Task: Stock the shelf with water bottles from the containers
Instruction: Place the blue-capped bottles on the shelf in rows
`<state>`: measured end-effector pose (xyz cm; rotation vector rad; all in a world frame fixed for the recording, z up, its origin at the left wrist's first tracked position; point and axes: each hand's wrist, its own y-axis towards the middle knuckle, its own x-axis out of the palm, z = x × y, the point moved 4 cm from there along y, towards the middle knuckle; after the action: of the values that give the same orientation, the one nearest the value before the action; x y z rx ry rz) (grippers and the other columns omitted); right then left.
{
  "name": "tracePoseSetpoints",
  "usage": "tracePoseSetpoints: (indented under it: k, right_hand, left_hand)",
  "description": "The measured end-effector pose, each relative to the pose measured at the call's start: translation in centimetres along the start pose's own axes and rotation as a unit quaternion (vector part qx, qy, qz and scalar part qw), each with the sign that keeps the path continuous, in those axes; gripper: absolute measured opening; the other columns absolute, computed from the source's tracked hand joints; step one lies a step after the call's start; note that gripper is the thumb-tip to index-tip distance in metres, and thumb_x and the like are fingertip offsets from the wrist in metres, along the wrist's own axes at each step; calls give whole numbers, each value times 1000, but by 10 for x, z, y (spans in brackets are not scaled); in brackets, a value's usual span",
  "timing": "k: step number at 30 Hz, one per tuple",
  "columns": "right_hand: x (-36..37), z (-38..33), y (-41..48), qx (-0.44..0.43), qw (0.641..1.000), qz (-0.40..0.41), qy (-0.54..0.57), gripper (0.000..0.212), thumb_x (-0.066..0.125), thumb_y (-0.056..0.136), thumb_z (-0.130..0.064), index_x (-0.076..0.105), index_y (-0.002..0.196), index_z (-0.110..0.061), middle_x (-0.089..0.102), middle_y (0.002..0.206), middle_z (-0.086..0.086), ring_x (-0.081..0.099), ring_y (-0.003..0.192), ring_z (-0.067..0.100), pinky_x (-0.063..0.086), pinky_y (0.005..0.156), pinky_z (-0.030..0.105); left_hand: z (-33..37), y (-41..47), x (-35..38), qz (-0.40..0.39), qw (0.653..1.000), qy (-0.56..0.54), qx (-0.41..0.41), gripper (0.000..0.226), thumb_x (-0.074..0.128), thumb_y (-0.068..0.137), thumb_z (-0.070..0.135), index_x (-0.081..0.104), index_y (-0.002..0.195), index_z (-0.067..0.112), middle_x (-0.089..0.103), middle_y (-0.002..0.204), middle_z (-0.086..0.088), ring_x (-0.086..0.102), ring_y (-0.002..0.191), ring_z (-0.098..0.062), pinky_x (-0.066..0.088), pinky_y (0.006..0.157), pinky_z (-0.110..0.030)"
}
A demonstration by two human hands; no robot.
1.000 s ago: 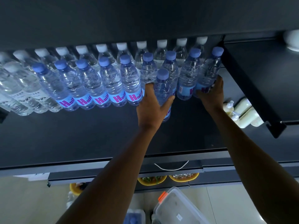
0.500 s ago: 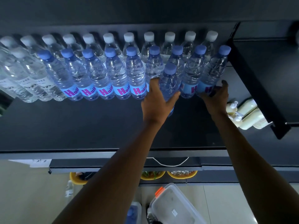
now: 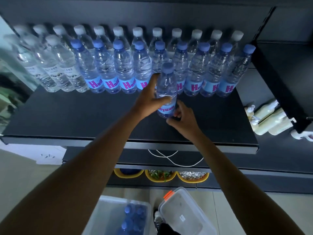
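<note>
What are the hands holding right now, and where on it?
The left hand grips the clear blue-capped plastic water bottle around its middle; the right hand touches its base.

I see clear, glossy plastic on the water bottle (image 3: 166, 92) in front, crinkled with ridges, under a smooth matt blue cap (image 3: 168, 67). The shelf (image 3: 84, 116) looks like matt dark metal. The near container (image 3: 108, 216) is translucent, cloudy plastic.

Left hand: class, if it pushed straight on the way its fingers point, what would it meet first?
Probably the blue-capped row at the back of the shelf. The left hand already grips the front bottle, fingers aimed there; depth is unclear.
</note>
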<state>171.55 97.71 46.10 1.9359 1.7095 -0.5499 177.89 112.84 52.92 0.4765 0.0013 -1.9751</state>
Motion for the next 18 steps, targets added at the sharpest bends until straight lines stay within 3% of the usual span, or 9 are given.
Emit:
tracePoseSetpoints:
  k: [3, 8, 11, 12, 15, 18]
  right_hand:
    - [37, -30, -5, 9, 1000, 4, -22, 59, 86, 73, -31, 58, 123, -16, 64, 88, -4, 60, 95, 26, 50, 91, 48]
    - [104, -78, 0, -5, 995, 8, -96, 74, 87, 73, -41, 55, 130, -6, 61, 123, 12, 56, 116, 34, 44, 100, 44]
    - [142, -102, 8, -13, 993, -26, -114, 72, 84, 75, -38, 54, 133, -7, 53, 127, 16, 51, 123, 36, 44, 102, 45]
    - [155, -112, 9, -23, 992, -38, -120, 71, 84, 75, -38, 54, 132, -9, 52, 127, 15, 51, 124, 36, 44, 101, 45]
    - [194, -142, 9, -46, 992, -55, -104, 74, 83, 72, -38, 53, 135, -16, 57, 127, 9, 52, 125, 34, 43, 101, 48]
    - [231, -174, 6, -72, 995, -53, -40, 75, 81, 73, -33, 48, 140, -21, 64, 128, 2, 59, 120, 32, 48, 99, 50]
  left_hand:
    - [0, -23, -39, 27, 999, -5, -21, 72, 72, 77, 12, 41, 142, 4, 60, 130, -10, 62, 119, -14, 52, 100, -32]
    - [-16, -74, -101, 90, 988, -89, -91, 40, 61, 85, 19, 56, 125, 15, 71, 110, 4, 69, 104, -7, 56, 95, -36]
    - [-40, -114, -139, 154, 978, -82, -116, 50, 64, 85, 23, 56, 132, 8, 68, 125, -15, 66, 118, -28, 51, 104, -48]
    - [-50, -126, -150, 174, 975, -65, -119, 48, 67, 84, 22, 58, 130, 10, 70, 122, -13, 67, 116, -26, 53, 100, -45]
    - [-78, -161, -182, 229, 964, -12, -136, 39, 77, 82, 13, 61, 116, 22, 72, 102, 12, 69, 92, 4, 52, 78, -17]
    - [-92, -189, -212, 254, 957, 55, -130, 49, 82, 79, 13, 56, 119, 23, 68, 107, 12, 68, 93, 6, 50, 72, -8]
